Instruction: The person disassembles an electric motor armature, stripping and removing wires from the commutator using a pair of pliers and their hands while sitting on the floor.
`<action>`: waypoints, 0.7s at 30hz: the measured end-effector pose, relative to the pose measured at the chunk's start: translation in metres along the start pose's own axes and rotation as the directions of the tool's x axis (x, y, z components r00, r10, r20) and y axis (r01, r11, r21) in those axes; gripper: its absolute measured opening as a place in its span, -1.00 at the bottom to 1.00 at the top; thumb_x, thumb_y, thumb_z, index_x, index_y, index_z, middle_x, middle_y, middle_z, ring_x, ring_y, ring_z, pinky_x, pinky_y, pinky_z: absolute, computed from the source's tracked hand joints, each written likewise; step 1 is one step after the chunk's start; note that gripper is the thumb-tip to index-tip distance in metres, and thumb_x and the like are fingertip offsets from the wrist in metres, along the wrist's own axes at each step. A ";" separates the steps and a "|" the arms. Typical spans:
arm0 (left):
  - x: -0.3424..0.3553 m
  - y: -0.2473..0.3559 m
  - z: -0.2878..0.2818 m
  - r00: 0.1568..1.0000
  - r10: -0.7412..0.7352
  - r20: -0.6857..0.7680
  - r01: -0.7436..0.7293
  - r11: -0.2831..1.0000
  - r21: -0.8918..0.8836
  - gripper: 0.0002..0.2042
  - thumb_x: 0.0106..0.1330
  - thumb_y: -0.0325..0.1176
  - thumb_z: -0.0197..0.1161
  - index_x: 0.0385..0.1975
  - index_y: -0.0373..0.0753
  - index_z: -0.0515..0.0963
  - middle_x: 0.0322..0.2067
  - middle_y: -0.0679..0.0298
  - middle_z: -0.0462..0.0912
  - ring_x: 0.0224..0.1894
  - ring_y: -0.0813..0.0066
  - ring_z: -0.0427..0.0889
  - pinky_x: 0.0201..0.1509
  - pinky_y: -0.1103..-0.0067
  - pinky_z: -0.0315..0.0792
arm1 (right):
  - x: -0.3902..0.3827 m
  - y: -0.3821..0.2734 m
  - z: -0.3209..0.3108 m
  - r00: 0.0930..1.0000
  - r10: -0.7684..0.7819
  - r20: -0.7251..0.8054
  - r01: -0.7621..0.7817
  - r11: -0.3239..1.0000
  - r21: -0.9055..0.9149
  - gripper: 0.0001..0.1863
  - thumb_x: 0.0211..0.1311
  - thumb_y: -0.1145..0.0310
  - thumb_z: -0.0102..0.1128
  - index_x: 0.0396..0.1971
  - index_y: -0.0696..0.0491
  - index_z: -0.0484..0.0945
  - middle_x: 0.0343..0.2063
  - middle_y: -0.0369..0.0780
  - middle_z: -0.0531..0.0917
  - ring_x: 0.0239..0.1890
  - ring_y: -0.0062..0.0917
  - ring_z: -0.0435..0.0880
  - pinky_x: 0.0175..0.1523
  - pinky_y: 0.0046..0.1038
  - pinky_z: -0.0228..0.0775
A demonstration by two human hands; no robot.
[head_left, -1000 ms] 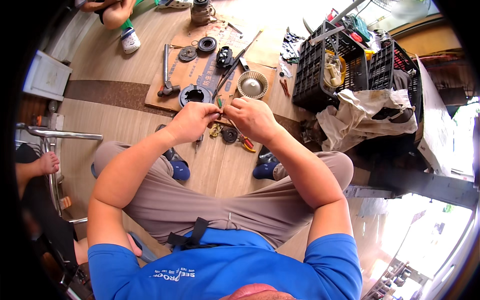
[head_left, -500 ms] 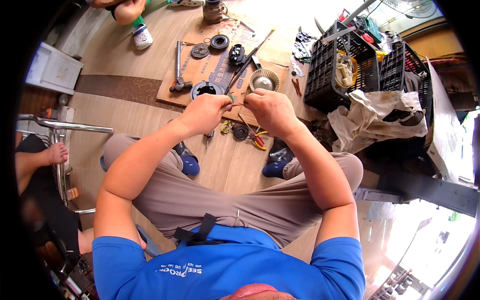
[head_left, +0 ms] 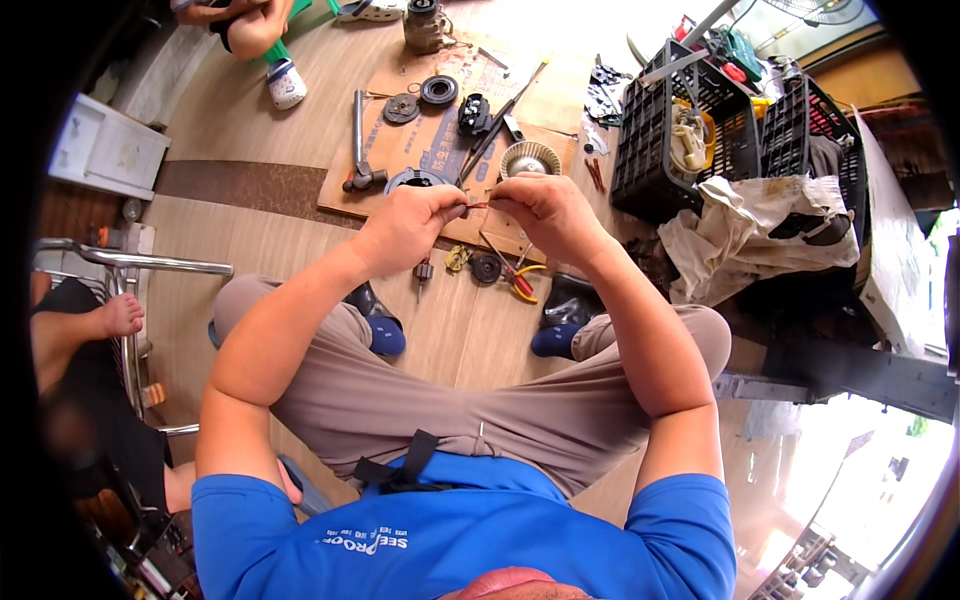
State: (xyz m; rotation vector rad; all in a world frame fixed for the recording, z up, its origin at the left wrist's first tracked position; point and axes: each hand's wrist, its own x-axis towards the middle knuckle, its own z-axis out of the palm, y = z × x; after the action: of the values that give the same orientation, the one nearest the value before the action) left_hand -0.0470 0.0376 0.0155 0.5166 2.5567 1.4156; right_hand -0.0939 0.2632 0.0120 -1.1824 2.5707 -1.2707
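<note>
Both my hands meet over the near edge of the cardboard sheet. A thin, short copper-coloured wire [head_left: 478, 206] spans the small gap between the fingertips. My left hand [head_left: 408, 218] pinches one end and my right hand [head_left: 548, 212] pinches the other. Just beyond the right hand sits a pale, ribbed fan wheel [head_left: 530, 158]. A dark ring-shaped part [head_left: 420, 178] is partly covered by the left hand. Below the hands, on the floor, lie red-and-yellow pliers [head_left: 524, 286], a black round part [head_left: 486, 266] and a small yellow part [head_left: 457, 258].
A hammer [head_left: 359, 140], a round disc [head_left: 401, 108], a black ring [head_left: 438, 90] and a black housing [head_left: 473, 114] lie on the cardboard [head_left: 340, 190]. Black crates [head_left: 640, 165] with a cloth [head_left: 760, 235] stand at right. Another person's foot [head_left: 286, 86] is at far left.
The hands have barely shifted and still pinch the wire. A green bit seen earlier by the left thumb no longer shows. The whole view has moved slightly.
</note>
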 end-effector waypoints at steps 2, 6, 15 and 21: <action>0.000 -0.006 0.001 1.000 0.011 -0.012 -0.012 0.998 -0.054 -0.85 0.38 -0.45 0.11 -0.17 -0.34 0.56 -0.36 0.03 0.65 -0.32 0.19 0.64 -0.22 0.48 0.46 | 0.000 -0.004 0.002 1.000 0.023 -0.015 -0.022 0.999 0.047 -0.90 0.18 0.46 0.25 -0.32 0.13 0.62 -0.51 -0.10 0.61 -0.45 -0.25 0.62 -0.32 -0.39 0.44; 0.001 -0.010 0.001 0.998 -0.023 -0.063 0.012 0.987 -0.162 -0.86 0.39 -0.44 0.12 -0.19 -0.35 0.55 -0.39 0.03 0.64 -0.36 0.21 0.62 -0.24 0.50 0.45 | 0.001 -0.009 0.005 0.992 0.121 -0.022 -0.117 0.983 0.139 -0.89 0.21 0.41 0.23 -0.34 0.14 0.61 -0.50 -0.07 0.61 -0.42 -0.20 0.62 -0.30 -0.33 0.44; 0.008 -0.009 0.008 0.968 -0.111 -0.224 0.130 0.989 0.075 -0.83 0.41 -0.41 0.10 -0.18 -0.37 0.56 -0.43 0.00 0.62 -0.39 0.25 0.62 -0.24 0.49 0.44 | 0.004 -0.015 0.017 0.978 0.200 -0.056 -0.203 0.978 -0.056 -0.82 0.24 0.30 0.14 -0.45 0.10 0.57 -0.49 -0.04 0.62 -0.36 -0.10 0.62 -0.26 -0.16 0.44; 0.005 -0.008 0.016 0.984 -0.008 -0.177 0.081 0.907 0.413 -0.88 0.34 -0.40 0.11 -0.33 -0.30 0.55 -0.43 0.00 0.64 -0.37 0.00 0.63 -0.33 0.31 0.47 | 0.009 -0.022 0.007 0.977 0.193 0.087 -0.157 0.936 -0.316 -0.82 0.23 0.31 0.09 -0.48 0.08 0.56 -0.48 -0.06 0.64 -0.34 -0.12 0.65 -0.23 -0.16 0.48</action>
State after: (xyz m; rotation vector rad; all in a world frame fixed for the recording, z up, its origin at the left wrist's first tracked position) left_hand -0.0483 0.0485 0.0007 0.4025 3.0082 0.9234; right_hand -0.0842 0.2441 0.0254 -1.0000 2.7805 -0.7611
